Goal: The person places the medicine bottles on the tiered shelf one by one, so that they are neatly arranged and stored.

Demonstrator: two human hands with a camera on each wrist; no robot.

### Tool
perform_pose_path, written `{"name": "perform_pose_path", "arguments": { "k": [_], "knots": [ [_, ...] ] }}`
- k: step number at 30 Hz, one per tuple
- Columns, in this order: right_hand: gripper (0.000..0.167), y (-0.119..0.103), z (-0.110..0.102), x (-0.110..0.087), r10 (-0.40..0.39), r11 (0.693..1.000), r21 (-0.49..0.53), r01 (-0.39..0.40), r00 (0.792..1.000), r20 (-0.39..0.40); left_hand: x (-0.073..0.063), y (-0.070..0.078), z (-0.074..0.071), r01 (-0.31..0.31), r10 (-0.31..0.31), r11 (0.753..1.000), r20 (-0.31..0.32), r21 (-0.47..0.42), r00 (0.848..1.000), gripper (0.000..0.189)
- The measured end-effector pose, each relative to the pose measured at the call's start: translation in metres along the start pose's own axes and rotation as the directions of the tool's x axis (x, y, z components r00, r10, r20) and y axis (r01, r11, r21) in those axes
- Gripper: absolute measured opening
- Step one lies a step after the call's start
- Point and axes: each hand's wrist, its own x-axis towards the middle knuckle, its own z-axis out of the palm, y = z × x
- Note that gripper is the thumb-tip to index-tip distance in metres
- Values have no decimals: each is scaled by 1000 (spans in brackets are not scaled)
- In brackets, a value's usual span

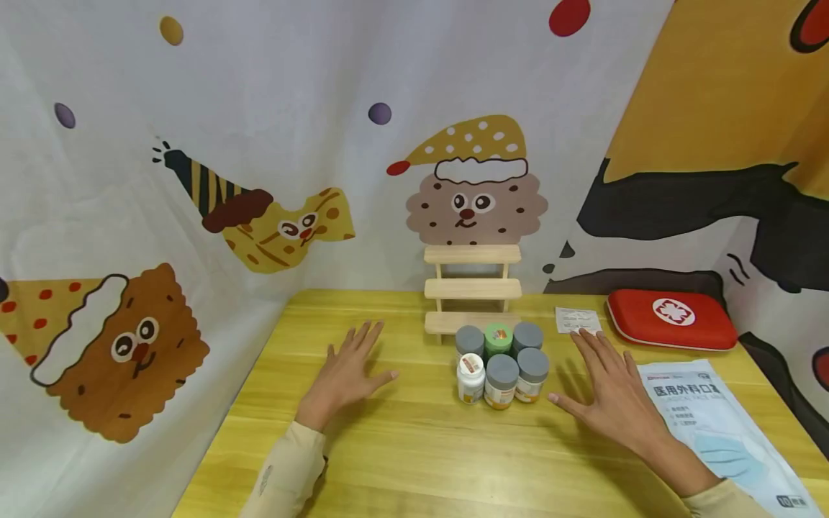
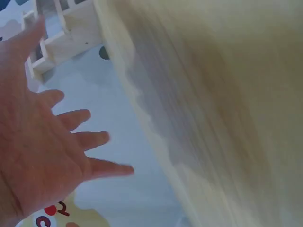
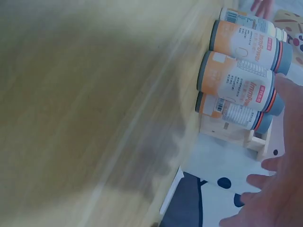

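Note:
My left hand (image 1: 345, 378) is held over the table's left half with straight, spread fingers and nothing in it. On the other side my right hand (image 1: 612, 392) is likewise spread and holds nothing, its thumb pointing toward a cluster of pill bottles. The cluster has several grey-lidded bottles (image 1: 501, 381), a green-lidded bottle (image 1: 498, 339) at the back and a smaller white bottle (image 1: 470, 378) at the front left. Orange and white labels show on the bottles (image 3: 241, 82) in the right wrist view. Behind them stands a three-step wooden rack (image 1: 473, 289), its steps bare.
On the right lie a red first-aid case (image 1: 672, 319), a small printed paper slip (image 1: 578, 319) and a pack of surgical masks (image 1: 725, 439). The wooden table (image 1: 414, 467) backs onto a cartoon-printed cloth (image 1: 259, 93).

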Motion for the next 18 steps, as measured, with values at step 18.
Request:
{"name": "perform_pose_path", "arguments": {
  "k": [18],
  "knots": [
    [101, -20, 10, 10, -55, 975, 211, 69, 996, -71, 54, 29, 10, -12, 48, 776, 40, -631, 998, 69]
  ]
}}
